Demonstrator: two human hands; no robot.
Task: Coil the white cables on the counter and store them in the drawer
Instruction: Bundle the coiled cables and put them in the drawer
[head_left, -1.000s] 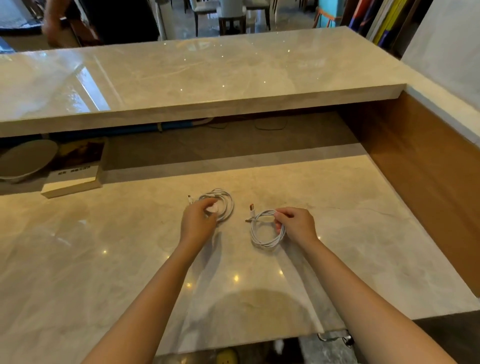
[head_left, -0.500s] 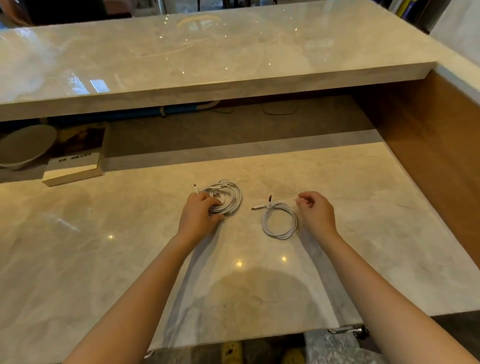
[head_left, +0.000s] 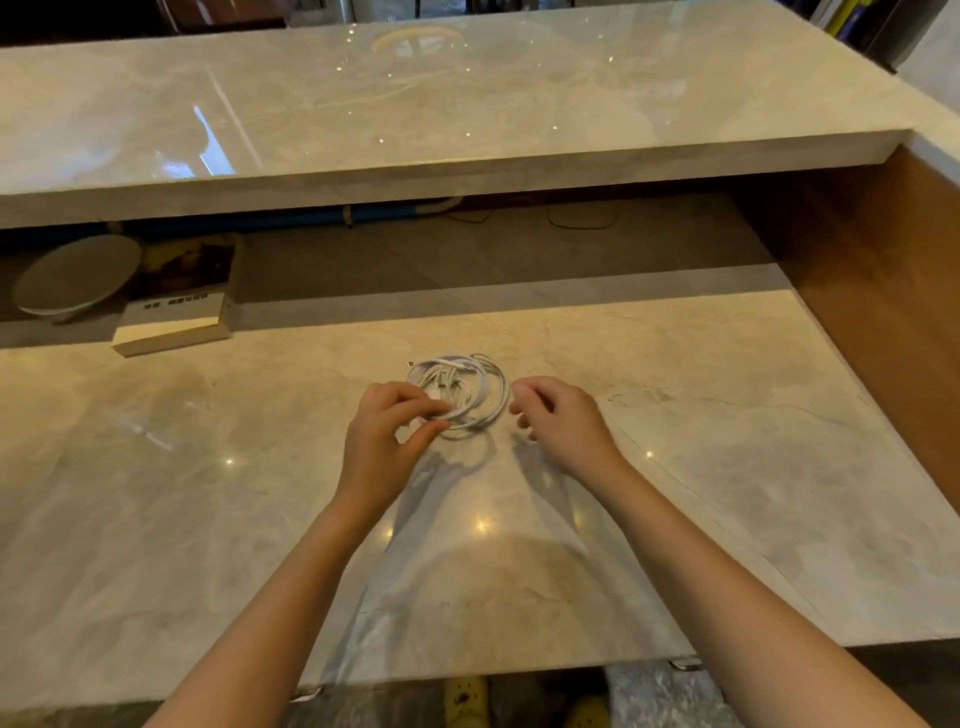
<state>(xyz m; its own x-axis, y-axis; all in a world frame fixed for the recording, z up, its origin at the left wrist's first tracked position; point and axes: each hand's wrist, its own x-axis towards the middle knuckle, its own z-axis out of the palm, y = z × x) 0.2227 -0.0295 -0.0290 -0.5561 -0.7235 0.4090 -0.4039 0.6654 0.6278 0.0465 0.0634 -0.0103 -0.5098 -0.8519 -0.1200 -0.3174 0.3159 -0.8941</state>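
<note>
Left hand pinches the near edge of the white cables btwn thumb & fingertips. The coils sit in one overlapping pile on the counter, mid-surface, just ahead of both hands. Just beside the pile's right edge the right hand hovers w/ fingers loosely curled, gripping nothing, and not touching the pile as far as I can tell.

Step in hand, prob.: coiling is done, and the coils are being gathered into one bundle for pickup. Next move needs a grip round all loops at once so none springs open, then a carry to the drawer. It's not in view, so can't say where it is or whether it's open.

Vs 0.5 s ago: 2 separate coils then, one by each hand. Now they're merged on the left side, & the right hand has no coil of its own beside it.
</note>
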